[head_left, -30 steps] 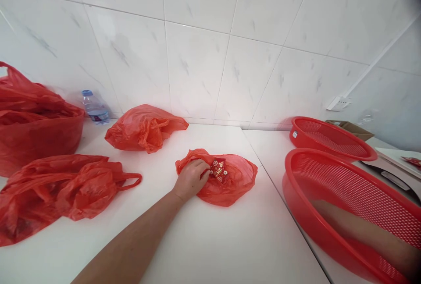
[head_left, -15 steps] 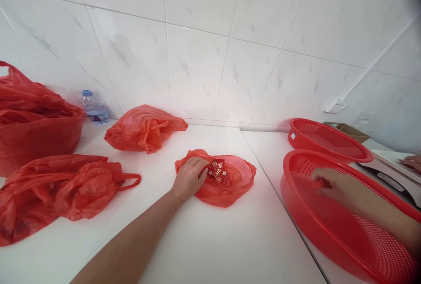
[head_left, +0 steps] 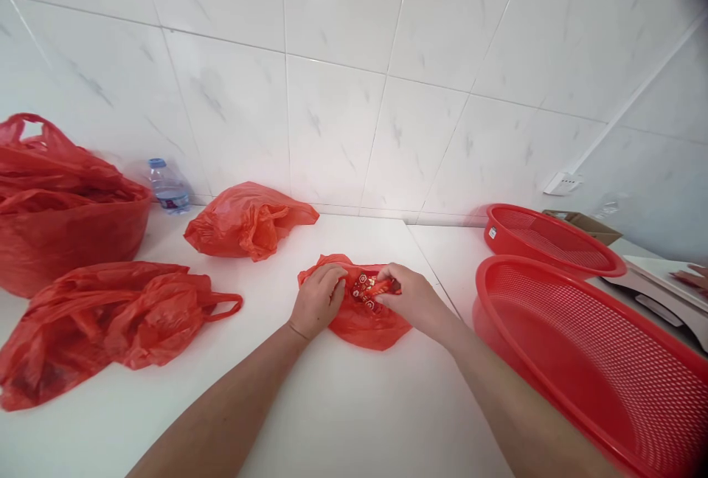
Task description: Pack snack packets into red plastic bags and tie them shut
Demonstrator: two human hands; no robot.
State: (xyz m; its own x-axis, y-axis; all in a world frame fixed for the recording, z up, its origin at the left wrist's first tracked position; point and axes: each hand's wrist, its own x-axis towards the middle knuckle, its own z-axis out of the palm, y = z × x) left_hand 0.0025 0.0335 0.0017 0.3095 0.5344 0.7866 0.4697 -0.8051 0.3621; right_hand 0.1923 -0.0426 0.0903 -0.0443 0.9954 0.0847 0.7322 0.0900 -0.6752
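On the white table lies a red plastic bag (head_left: 370, 330), its mouth spread open. Inside it are small red packets (head_left: 363, 288) with white and gold printing. My left hand (head_left: 319, 301) is closed on the bag's left rim, fingers curled over the edge. Over the right side of the bag's mouth, my right hand (head_left: 417, 301) pinches a small red packet (head_left: 387, 287), partly hidden by the fingers. To the right stands a large red plastic basket (head_left: 558, 367) with mesh sides, nearest to my right forearm.
Red bags (head_left: 127, 316) lie at left, before a bag-filled tub (head_left: 71, 234). A water bottle (head_left: 169, 186) and another red bag (head_left: 248, 220) are near the wall. Behind the large basket sits a second basket (head_left: 553, 238); another person's hand (head_left: 691, 279) shows beside a scale (head_left: 653, 301).
My right hand has moved left from inside the large basket to the bag's mouth, carrying a small red packet. My left hand stays on the bag's rim.
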